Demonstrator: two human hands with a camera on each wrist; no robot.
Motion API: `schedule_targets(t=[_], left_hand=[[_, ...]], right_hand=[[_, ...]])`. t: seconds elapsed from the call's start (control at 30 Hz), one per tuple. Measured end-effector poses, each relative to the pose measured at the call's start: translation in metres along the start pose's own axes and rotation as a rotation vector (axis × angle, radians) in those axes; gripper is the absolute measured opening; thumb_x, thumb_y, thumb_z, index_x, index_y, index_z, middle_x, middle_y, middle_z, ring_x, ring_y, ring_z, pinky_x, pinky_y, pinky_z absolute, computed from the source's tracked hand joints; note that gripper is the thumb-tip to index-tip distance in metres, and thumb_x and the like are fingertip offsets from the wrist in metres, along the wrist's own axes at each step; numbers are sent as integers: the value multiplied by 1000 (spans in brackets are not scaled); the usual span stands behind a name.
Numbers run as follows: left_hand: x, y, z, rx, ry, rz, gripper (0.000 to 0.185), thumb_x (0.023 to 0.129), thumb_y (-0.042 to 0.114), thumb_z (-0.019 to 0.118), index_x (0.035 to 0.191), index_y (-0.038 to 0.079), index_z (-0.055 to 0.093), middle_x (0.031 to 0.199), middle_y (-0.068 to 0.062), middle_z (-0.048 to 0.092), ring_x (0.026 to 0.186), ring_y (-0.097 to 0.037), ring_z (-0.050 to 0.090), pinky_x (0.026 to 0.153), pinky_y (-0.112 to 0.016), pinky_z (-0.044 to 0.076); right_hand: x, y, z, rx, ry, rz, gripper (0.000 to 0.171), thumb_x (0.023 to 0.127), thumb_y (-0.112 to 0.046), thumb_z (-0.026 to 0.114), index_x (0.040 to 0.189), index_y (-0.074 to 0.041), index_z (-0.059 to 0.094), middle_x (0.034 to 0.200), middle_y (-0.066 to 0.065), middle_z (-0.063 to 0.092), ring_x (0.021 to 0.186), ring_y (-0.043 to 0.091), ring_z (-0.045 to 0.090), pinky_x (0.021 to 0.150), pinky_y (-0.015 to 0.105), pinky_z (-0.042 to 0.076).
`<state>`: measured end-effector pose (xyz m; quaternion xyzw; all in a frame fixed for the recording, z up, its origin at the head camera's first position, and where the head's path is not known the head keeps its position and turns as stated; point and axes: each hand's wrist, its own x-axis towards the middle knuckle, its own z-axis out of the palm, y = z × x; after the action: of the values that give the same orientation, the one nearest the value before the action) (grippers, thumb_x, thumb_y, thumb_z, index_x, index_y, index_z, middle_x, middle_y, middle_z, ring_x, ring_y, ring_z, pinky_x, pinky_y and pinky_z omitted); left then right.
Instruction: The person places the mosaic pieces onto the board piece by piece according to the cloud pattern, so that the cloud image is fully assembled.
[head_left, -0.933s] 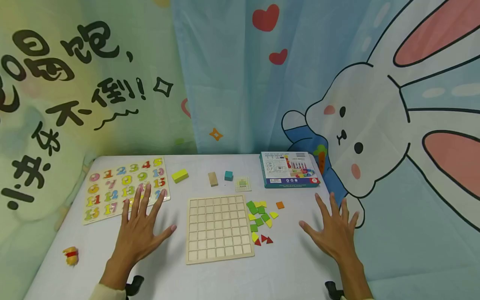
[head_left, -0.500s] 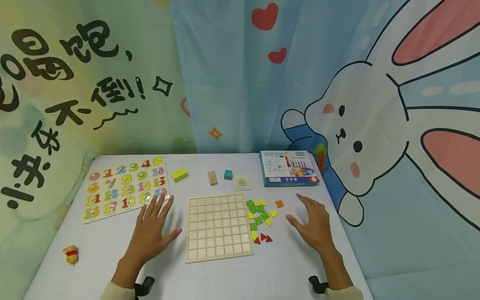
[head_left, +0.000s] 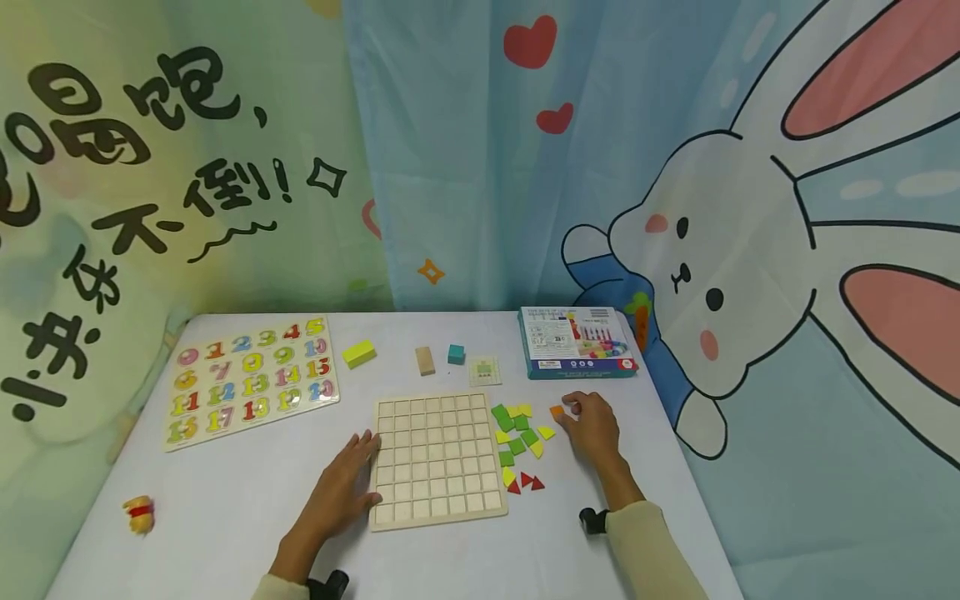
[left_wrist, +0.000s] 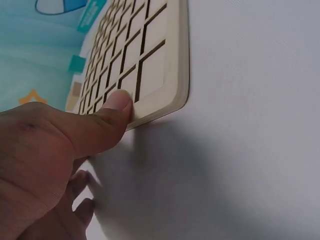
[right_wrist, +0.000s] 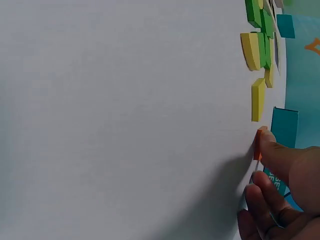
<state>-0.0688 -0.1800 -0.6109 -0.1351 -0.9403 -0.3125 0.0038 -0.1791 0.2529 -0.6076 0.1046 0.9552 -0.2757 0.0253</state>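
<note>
One small orange square tile (head_left: 557,411), right of centre frame, is being pinched by the right hand (head_left: 592,429); the pale wooden grid board (head_left: 437,457) is being steadied by the left hand's (head_left: 341,492) straight fingers. Slipping is being risked, seemingly, by that thin grip.

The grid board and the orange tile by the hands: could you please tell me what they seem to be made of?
Grid board: probably light unpainted wood, matte; pale tan face, thick rounded edge in the left wrist view. Orange tile: likely painted wood, though plastic or foam is possible; flat, evenly coloured, with visible thickness.
</note>
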Motion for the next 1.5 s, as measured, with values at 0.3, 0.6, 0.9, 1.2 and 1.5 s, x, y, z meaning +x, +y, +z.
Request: schedule_targets(t=[0.3, 0.6, 0.9, 1.2, 1.5], left_hand=[[-1, 0, 2, -34, 8, 4, 90, 79, 3, 89, 157, -4, 46, 165, -25, 44, 154, -54, 37, 121, -70, 37], [-3, 3, 1, -66, -7, -35, 87, 82, 1, 86, 159, -1, 44, 168, -22, 40, 157, -52, 32, 124, -70, 32], [-5, 3, 1, -72, -10, -60, 87, 82, 0, 85, 159, -1, 45, 168, -22, 40, 157, -52, 31, 124, -72, 30], [-5, 2, 7, -91, 8, -38, 87, 82, -1, 85, 159, -1, 45, 168, -23, 40, 157, -52, 31, 124, -73, 29], [-6, 0, 8, -71, 7, -63, 89, 81, 2, 86, 160, 1, 44, 169, -21, 39, 157, -51, 31, 124, -72, 29]], right_hand=[[3, -13, -5, 101, -5, -12, 19, 92, -9, 82, 106, -8, 70, 96, 12, 73, 89, 27, 65, 89, 45, 60], [-24, -58, 15, 240, 53, -127, 13, 94, -18, 82, 104, -15, 75, 88, 4, 72, 81, 20, 61, 76, 33, 52], [-38, -122, 69, 324, -51, -306, 11, 91, -20, 85, 97, -19, 76, 83, -4, 72, 72, 8, 62, 67, 25, 51], [-38, -157, 98, 206, -80, -358, 10, 92, -23, 84, 96, -20, 76, 81, -6, 74, 71, 9, 66, 62, 28, 52], [-41, -162, 101, 134, -75, -337, 6, 92, -23, 85, 95, -21, 80, 83, -7, 74, 76, 10, 66, 64, 29, 53]])
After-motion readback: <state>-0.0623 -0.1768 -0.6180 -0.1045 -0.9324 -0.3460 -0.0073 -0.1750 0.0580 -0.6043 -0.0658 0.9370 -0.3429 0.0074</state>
